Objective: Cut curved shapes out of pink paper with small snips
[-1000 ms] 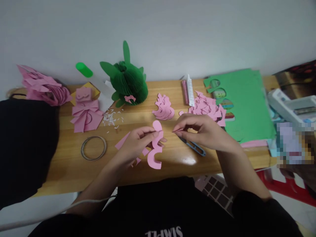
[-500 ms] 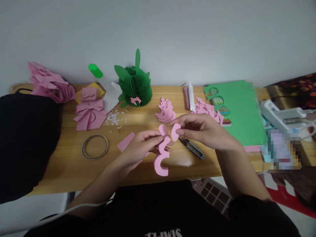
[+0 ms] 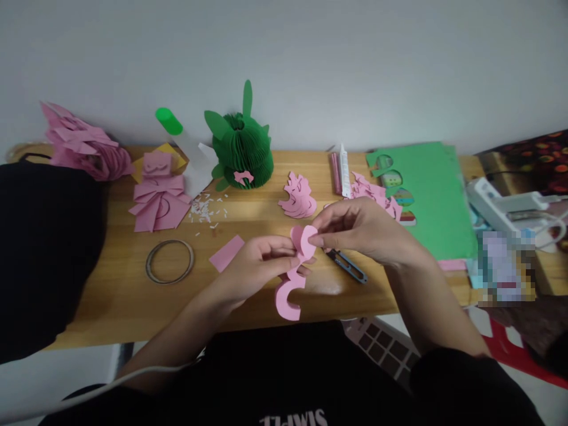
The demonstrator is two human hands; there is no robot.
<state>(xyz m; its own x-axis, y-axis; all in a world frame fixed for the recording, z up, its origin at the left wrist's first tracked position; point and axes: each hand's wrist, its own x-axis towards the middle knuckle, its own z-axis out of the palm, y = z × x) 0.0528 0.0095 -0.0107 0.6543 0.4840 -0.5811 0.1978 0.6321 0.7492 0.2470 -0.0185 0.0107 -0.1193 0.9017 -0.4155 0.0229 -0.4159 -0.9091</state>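
Observation:
My left hand [image 3: 261,263] pinches a curvy pink paper cutout [image 3: 286,302], whose C-shaped lower end hangs above the table. At its upper end, my right hand [image 3: 355,231] grips a small curved pink paper piece [image 3: 307,241] between thumb and fingers. That piece overlaps the cutout; whether the two touch cannot be made out. Just below my right hand lie thread snips [image 3: 348,266]. Behind my hands is a pile of pink paper cutouts [image 3: 297,196]. A strip of pink paper [image 3: 226,253] lies beside my left hand.
A green pleated paper cactus [image 3: 242,151] stands at the back, near white paper scraps [image 3: 205,210]. A tape roll [image 3: 169,261] lies left. Glue tubes [image 3: 343,170], more pink pieces [image 3: 375,195] and green sheets [image 3: 435,201] are right. A black bag-like object [image 3: 48,254] covers the left edge.
My right hand has moved left, bringing the small pink piece from beside the cutout to over its upper end. My left hand still holds the cutout.

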